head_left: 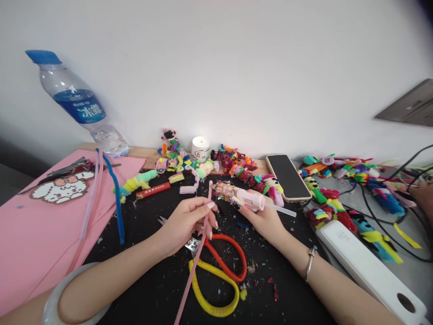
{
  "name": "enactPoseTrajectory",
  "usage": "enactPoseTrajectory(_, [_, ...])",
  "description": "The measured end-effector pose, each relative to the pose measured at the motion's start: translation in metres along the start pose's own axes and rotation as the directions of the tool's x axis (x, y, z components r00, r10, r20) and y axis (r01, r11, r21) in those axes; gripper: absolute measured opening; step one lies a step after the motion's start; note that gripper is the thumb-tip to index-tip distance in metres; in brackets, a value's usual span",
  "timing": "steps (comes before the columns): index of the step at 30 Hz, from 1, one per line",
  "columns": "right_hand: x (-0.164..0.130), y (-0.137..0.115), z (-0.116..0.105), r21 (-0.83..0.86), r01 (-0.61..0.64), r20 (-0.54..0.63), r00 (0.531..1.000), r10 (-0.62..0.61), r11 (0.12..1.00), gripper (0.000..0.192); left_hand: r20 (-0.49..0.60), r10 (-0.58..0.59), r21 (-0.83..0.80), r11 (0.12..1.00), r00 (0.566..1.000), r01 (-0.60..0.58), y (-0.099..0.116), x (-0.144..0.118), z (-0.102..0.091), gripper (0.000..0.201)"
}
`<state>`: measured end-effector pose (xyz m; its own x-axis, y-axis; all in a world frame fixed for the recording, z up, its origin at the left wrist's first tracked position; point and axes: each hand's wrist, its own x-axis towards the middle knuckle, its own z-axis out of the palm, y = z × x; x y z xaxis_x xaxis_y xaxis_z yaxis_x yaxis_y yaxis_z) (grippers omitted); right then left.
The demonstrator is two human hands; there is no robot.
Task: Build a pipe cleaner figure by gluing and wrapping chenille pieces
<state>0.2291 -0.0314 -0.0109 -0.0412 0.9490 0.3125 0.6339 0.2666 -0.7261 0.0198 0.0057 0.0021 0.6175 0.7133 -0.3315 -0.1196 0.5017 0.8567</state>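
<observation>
Currently, a pink pipe cleaner is pinched in the left hand, and a pink glue gun with its glue stick is gripped in the right hand; the hands are held apart above the counter. Likely risks: fingertips could be burned at the nozzle, hot glue could be dripped on the scissors, and the lit candle sits just beside fuzzy scraps.

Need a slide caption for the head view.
Left hand pinches a pink pipe cleaner; right hand grips a pink glue gun.
</observation>
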Motion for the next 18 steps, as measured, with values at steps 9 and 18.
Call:
enactPoseTrajectory(9, [0.0006, 0.0004, 0.0007, 0.0, -0.014, -0.004, 1.0, 0.014, 1.0, 0.01, 0.007, 0.012, 0.004, 1.0, 1.0, -0.012, -0.0009, 0.0003, -0.001, 0.018])
enactPoseTrajectory(18, [0.0002, -0.0008, 0.0, -0.012, 0.009, 0.014, 1.0, -0.009, 1.0, 0.009, -0.01, 0.029, -0.016, 0.999, 1.0, -0.029, -0.0018, -0.0005, -0.0016, 0.017])
